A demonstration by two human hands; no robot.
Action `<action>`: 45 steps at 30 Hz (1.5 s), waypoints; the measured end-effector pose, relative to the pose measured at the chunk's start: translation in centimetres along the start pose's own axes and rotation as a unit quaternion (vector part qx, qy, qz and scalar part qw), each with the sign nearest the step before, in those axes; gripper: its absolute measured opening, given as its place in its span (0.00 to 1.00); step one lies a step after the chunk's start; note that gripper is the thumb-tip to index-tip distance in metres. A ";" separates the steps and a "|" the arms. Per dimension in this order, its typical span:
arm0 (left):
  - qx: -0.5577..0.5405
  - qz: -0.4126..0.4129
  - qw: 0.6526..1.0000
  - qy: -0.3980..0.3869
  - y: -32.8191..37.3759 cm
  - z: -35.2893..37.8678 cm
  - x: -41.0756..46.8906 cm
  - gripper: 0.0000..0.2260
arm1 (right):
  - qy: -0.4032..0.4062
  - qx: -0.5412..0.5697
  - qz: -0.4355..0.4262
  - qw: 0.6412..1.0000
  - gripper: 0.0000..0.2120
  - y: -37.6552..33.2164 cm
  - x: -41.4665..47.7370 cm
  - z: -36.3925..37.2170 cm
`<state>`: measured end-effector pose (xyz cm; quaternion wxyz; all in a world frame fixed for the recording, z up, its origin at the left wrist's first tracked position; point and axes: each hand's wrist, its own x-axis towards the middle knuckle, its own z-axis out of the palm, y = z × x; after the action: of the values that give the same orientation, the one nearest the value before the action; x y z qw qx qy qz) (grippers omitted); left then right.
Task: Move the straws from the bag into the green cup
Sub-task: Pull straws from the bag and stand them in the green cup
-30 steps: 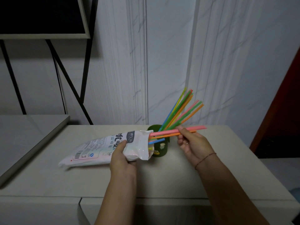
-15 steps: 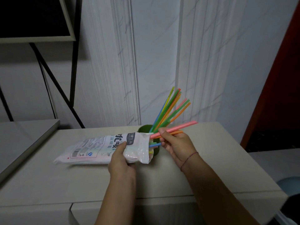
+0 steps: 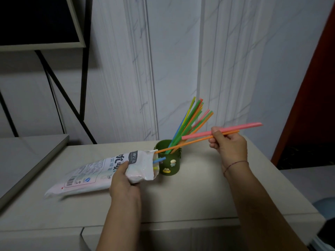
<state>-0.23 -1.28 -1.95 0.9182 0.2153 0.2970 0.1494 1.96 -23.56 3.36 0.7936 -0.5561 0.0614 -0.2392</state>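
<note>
The left hand (image 3: 125,185) grips the white printed plastic bag (image 3: 90,173) near its open mouth. The bag lies on the pale table top (image 3: 199,196), its mouth just beside the round dark green cup (image 3: 170,162), and a blue straw end (image 3: 159,160) sticks out of it. The cup stands upright and holds a bundle of coloured straws (image 3: 190,120) leaning to the far right. Right of the cup, the right hand (image 3: 230,147) pinches a thick pink straw (image 3: 241,128), fully outside the bag, and a thin orange straw (image 3: 190,142) whose left end is at the bag's mouth.
</note>
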 end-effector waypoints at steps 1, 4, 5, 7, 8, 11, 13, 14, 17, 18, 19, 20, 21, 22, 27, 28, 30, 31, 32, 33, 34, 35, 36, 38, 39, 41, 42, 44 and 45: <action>-0.001 -0.001 1.000 0.001 0.1 0.0 0.0 0.23 | 0.007 -0.004 -0.011 1.000 0.04 -0.1 0.1 0.0; -0.007 0.000 1.000 0.004 0.3 0.1 -0.1 0.22 | 0.032 -0.015 -0.041 0.999 0.05 -0.4 0.5 -0.3; -0.010 0.003 1.000 0.005 0.4 0.1 -0.1 0.21 | 0.039 -0.016 -0.045 0.998 0.05 -0.4 0.6 -0.4; -0.005 0.008 1.000 0.005 0.5 0.1 0.0 0.18 | 0.051 -0.022 -0.048 0.997 0.06 -0.5 0.8 -0.7; -0.004 0.011 1.000 0.007 0.6 0.0 0.1 0.16 | 0.055 -0.025 -0.047 0.997 0.06 -0.5 0.9 -0.8; 0.000 0.013 1.000 0.009 0.8 -0.2 0.4 0.15 | 0.043 -0.023 -0.043 0.998 0.06 -0.5 0.9 -0.7; -0.003 0.013 1.000 -0.002 0.8 -0.2 0.5 0.11 | 0.023 -0.016 -0.038 0.999 0.05 -0.5 0.7 -0.4; -0.007 0.013 1.000 -0.002 0.7 -0.2 0.5 0.11 | 0.015 -0.016 -0.035 0.999 0.05 -0.5 0.5 -0.3; -0.008 0.020 0.999 0.023 0.6 -0.5 1.1 0.19 | 0.006 -0.021 -0.030 0.999 0.05 -0.6 0.4 -0.3; -0.006 0.024 0.999 0.030 0.6 -0.5 1.2 0.21 | 0.006 -0.019 -0.030 0.999 0.05 -0.7 0.4 -0.4; -0.004 0.029 0.999 0.035 0.6 -0.6 1.3 0.22 | 0.008 -0.018 -0.033 0.999 0.05 -0.8 0.4 -0.5; -0.002 0.030 0.999 0.039 0.6 -0.6 1.3 0.23 | 0.009 -0.021 -0.039 0.999 0.05 -0.9 0.3 -0.5; 0.000 0.031 0.999 0.043 0.6 -0.6 1.4 0.24 | 0.010 -0.029 -0.047 0.998 0.05 -1.0 0.3 -0.5; 0.000 0.032 0.998 0.046 0.6 -0.6 1.4 0.24 | 0.011 -0.039 -0.058 0.997 0.05 -1.1 0.2 -0.5; 0.000 0.037 0.998 0.049 0.5 -0.6 1.4 0.25 | 0.028 -0.086 -0.099 0.991 0.04 -1.5 0.0 -0.3; 0.001 0.039 0.998 0.052 0.5 -0.6 1.4 0.25 | 0.034 -0.093 -0.103 0.990 0.04 -1.5 0.0 -0.3; -0.001 0.039 0.998 0.055 0.5 -0.7 1.5 0.24 | 0.040 -0.105 -0.110 0.988 0.04 -1.3 0.0 -0.3; -0.002 0.038 0.998 0.056 0.5 -0.7 1.6 0.24 | 0.041 -0.110 -0.113 0.987 0.03 -1.2 0.1 -0.3; -0.002 0.038 0.998 0.056 0.5 -0.7 1.6 0.24 | 0.038 -0.116 -0.116 0.986 0.03 -1.1 0.1 -0.2; -0.002 0.037 0.998 0.056 0.5 -0.7 1.7 0.25 | 0.034 -0.121 -0.119 0.985 0.03 -0.9 0.1 -0.1; -0.002 0.037 0.998 0.055 0.5 -0.7 1.8 0.25 | 0.028 -0.124 -0.121 0.984 0.03 -0.8 0.1 0.0; -0.001 0.036 0.998 0.054 0.5 -0.7 1.9 0.25 | 0.021 -0.127 -0.123 0.984 0.03 -0.7 0.1 0.1; -0.001 0.036 0.998 0.051 0.5 -0.7 2.0 0.25 | 0.014 -0.132 -0.125 0.983 0.03 -0.5 0.1 0.3; 0.002 0.033 0.998 0.047 0.5 -0.8 2.2 0.25 | -0.001 -0.149 -0.128 0.981 0.03 -0.2 0.0 0.6; 0.003 0.030 0.998 0.047 0.5 -0.8 2.2 0.25 | -0.010 -0.158 -0.129 0.979 0.03 -0.1 0.0 0.8; 0.000 0.026 0.999 0.047 0.6 -0.9 2.2 0.24 | -0.035 -0.171 -0.126 0.977 0.03 0.2 0.0 1.3; 0.000 0.024 0.998 0.049 0.6 -0.9 2.1 0.24 | -0.049 -0.178 -0.122 0.975 0.03 0.3 -0.1 1.6; 0.004 0.021 0.998 0.052 0.6 -0.8 2.0 0.24 | -0.075 -0.197 -0.113 0.971 0.02 0.8 -0.2 2.1; 0.005 0.019 0.998 0.054 0.6 -0.8 1.9 0.24 | -0.085 -0.206 -0.107 0.969 0.03 1.0 -0.3 2.4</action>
<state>0.69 0.31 -3.18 0.8969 0.2168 0.3425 0.1768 2.87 -21.07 3.27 0.6339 -0.7293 -0.0176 -0.2569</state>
